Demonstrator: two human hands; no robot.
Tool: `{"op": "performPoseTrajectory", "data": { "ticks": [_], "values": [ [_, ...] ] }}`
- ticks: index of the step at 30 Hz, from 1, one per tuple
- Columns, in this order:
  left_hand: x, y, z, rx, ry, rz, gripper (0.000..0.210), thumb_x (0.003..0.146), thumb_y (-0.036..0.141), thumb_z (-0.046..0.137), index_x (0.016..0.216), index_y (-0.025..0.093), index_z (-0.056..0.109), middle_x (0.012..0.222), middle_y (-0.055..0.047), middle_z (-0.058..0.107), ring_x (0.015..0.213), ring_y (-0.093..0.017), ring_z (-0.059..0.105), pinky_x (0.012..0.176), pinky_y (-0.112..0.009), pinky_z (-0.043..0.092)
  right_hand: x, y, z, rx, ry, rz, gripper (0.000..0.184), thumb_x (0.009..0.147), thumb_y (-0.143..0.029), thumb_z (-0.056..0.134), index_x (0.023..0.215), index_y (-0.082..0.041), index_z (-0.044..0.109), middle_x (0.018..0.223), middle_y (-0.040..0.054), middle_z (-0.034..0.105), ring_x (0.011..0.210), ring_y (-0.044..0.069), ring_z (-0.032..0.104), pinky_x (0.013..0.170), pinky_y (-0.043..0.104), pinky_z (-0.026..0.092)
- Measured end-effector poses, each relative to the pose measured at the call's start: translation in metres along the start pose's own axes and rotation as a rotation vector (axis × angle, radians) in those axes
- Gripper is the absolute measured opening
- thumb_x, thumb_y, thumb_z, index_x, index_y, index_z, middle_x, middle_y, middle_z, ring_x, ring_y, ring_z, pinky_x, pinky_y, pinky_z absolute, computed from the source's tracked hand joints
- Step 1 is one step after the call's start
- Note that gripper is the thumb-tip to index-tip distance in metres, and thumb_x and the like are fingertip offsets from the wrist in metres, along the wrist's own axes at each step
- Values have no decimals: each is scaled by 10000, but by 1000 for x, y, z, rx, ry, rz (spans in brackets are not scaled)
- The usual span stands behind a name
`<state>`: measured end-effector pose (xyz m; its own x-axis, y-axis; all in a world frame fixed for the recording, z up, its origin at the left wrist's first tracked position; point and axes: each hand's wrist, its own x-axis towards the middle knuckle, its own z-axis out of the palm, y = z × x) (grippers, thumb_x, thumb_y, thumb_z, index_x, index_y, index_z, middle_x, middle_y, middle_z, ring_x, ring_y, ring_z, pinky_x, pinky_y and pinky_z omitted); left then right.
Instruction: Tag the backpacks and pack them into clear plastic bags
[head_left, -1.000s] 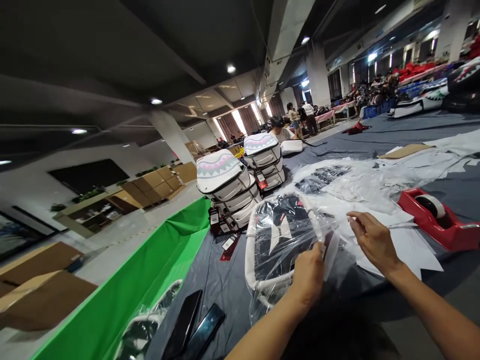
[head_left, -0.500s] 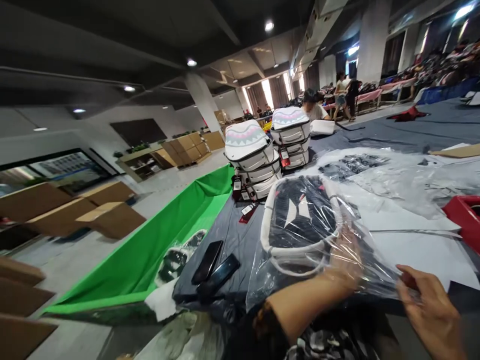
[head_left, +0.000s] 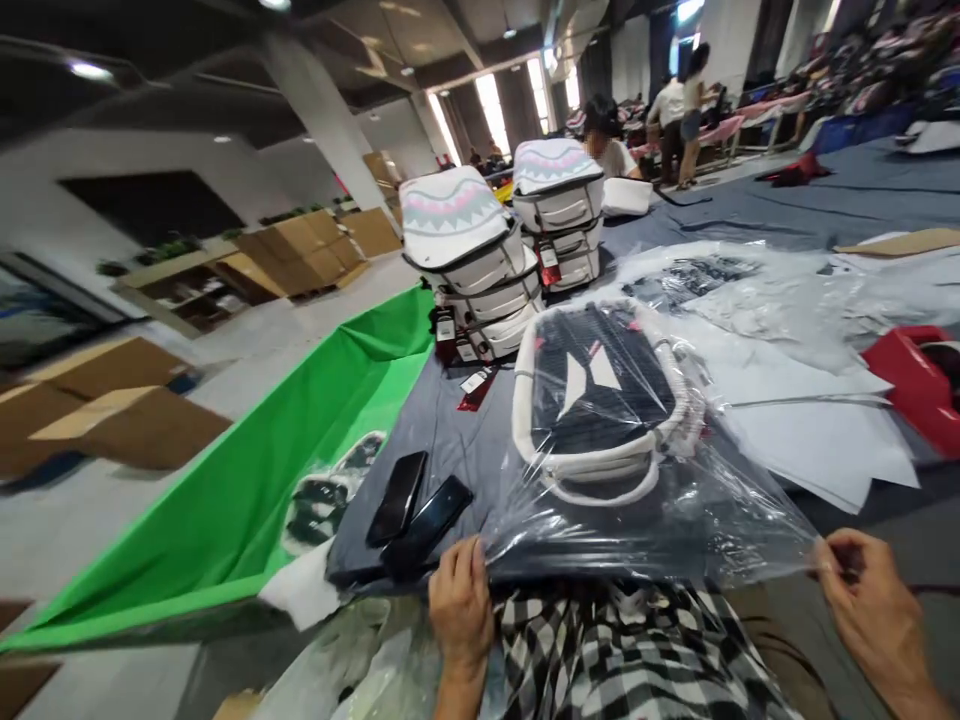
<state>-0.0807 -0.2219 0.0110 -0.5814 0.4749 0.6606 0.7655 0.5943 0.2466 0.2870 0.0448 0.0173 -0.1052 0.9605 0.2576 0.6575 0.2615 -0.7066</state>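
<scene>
A black bag with white trim and a white logo (head_left: 611, 375) lies inside a clear plastic bag (head_left: 720, 530) on the cloth-covered table. My left hand (head_left: 463, 605) is closed on the near left corner of the plastic bag. At the opposite near corner, my right hand (head_left: 862, 590) pinches the plastic between thumb and fingers. The film is stretched taut between both hands, nearest to my body. The black bag's white loop handle faces me.
Stacked pale bags (head_left: 472, 260) with patterned tops stand behind on the left, tags hanging. Two phones (head_left: 401, 495) lie at the left edge, beside a green-lined bin (head_left: 315, 430). White sheets (head_left: 825, 430) and a red container (head_left: 915, 380) are on the right. A person (head_left: 611, 140) sits beyond.
My left hand has drawn back from the black bag's right side to the plastic's near left corner. My right hand still holds the right corner. The camera view has shifted.
</scene>
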Motion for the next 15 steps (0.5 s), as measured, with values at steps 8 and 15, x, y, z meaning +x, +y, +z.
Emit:
{"op": "performPoseTrajectory", "data": {
  "ticks": [8,15],
  "values": [
    [-39,11,-9,-492,135,-473,319,866,513,665,946,207,709,926,-25,715,788,-183,673,708,-292,527,-22,-5,-34,-11,-34,-319,195,902,-427,507,848,-253,576,751,7,652,633,159,636,661,275,533],
    [-25,34,-12,-793,192,-783,573,754,469,799,580,211,318,507,86,487,447,-88,508,487,-217,447,-20,-34,-30,306,28,144,456,823,-601,630,640,-252,401,513,-18,555,442,148,547,445,246,480]
  ]
}}
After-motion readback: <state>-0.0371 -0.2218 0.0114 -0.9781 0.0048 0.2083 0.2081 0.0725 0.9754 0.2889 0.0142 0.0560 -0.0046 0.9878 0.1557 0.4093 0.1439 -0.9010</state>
